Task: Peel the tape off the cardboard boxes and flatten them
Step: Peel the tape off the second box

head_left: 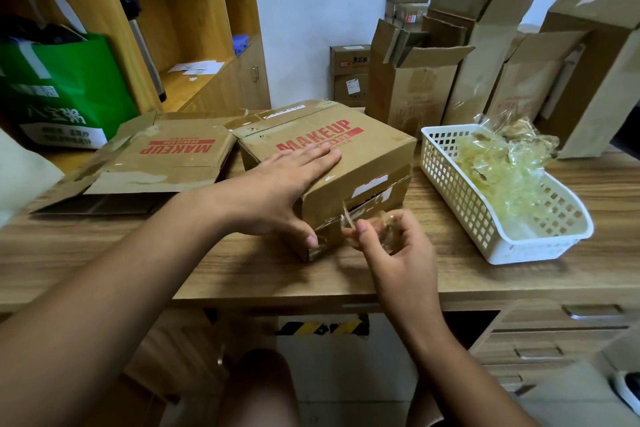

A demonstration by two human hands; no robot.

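Cardboard box (pixel 363 149) marked MAKEUP sits closed on the bench (pixel 242 270) in front of you. Your left hand (pixel 277 184) lies flat on its top, fingers straight, thumb reaching down at the near corner. Your right hand (pixel 394 243) pinches a clear tape strip (pixel 347 218) whose far end clings to the box's near face; more crumpled tape sits in your curled fingers. A flattened box (pixel 166 156) lies just beside it on the left, and a white basket (pixel 485 236) of tape wads (pixel 502 163) stands to the right.

Wooden desk (pixel 263 274) — box (pixel 363 149), flattened box (pixel 166 159), basket (pixel 464 215).
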